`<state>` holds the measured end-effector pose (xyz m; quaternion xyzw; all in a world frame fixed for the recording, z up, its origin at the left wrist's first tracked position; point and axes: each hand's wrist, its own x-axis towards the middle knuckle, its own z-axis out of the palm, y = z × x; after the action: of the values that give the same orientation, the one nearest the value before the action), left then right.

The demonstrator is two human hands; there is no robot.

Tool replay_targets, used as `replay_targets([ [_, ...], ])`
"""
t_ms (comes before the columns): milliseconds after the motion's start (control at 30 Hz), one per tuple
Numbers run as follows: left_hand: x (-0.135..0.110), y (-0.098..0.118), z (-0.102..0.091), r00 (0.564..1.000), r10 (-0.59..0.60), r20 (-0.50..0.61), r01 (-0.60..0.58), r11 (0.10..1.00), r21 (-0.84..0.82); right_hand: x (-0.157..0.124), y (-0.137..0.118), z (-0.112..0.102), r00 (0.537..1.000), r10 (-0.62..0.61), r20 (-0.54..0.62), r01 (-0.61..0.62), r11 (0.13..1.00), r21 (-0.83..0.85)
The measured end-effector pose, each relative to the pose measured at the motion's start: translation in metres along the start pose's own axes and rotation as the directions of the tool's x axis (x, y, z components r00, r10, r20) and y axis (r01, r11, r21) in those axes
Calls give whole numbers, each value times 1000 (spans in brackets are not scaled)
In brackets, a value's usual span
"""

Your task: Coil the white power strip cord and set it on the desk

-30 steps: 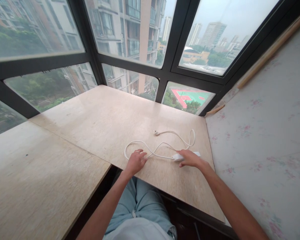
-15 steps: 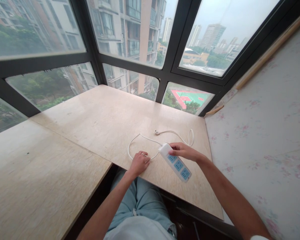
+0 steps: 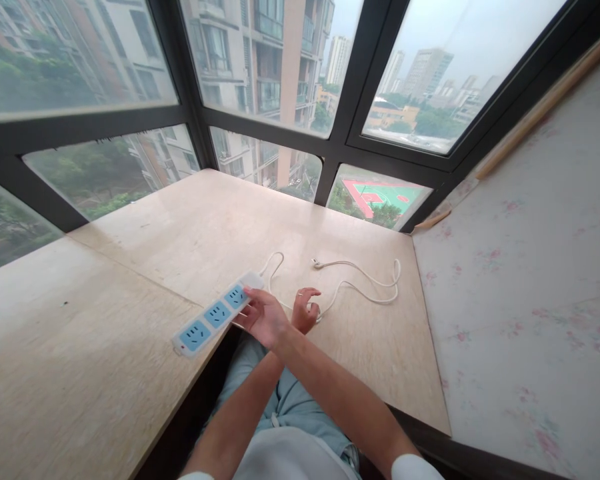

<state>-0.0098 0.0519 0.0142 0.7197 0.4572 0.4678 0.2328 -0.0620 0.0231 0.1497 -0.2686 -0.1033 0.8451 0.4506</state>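
Observation:
A white power strip with blue socket faces is tilted over the left part of the tabletop, in my right hand. The right thumb presses its upper face near the cord end, with the fingers at its edge and underside. My right forearm crosses over my left one. My left hand, wearing a ring, is low over the tabletop with curled fingers at the white power cord; the exact grip is partly hidden. The cord curves from the strip past this hand to the right. Its plug lies beyond the left hand.
The marbled tabletop has a seam and an inner corner cutout before my lap. Dark-framed windows border its far sides. A floral-papered wall stands at the right.
My right hand has carried the power strip leftward across my left arm, turning its far end to the left. My left hand has shifted slightly right, and the cord has changed shape.

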Motion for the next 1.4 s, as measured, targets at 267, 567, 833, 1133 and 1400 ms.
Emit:
replay_targets([
  [267, -58, -12, -80, 982, -87, 166, 65, 989, 130, 67, 20, -19, 943, -186, -276, 192, 981, -7],
  [567, -88, -12, -195, 942, -133, -308, 245, 899, 362, 106, 71, -22, 917, -146, -372, 135, 989, -56],
  [833, -58, -62, -234, 945, -166, -283, 314, 704, 637, 113, 91, -22, 916, -137, -378, 82, 984, -159],
  [1133, -60, -79, -239, 936, -299, -185, 334, 595, 731, 94, 59, -43, 972, 134, -194, -200, 904, -379],
  [1400, -59, -82, -260, 879, -363, -311, 462, 481, 745, 9, -4, -101, 898, -437, -41, 137, 368, -920],
])
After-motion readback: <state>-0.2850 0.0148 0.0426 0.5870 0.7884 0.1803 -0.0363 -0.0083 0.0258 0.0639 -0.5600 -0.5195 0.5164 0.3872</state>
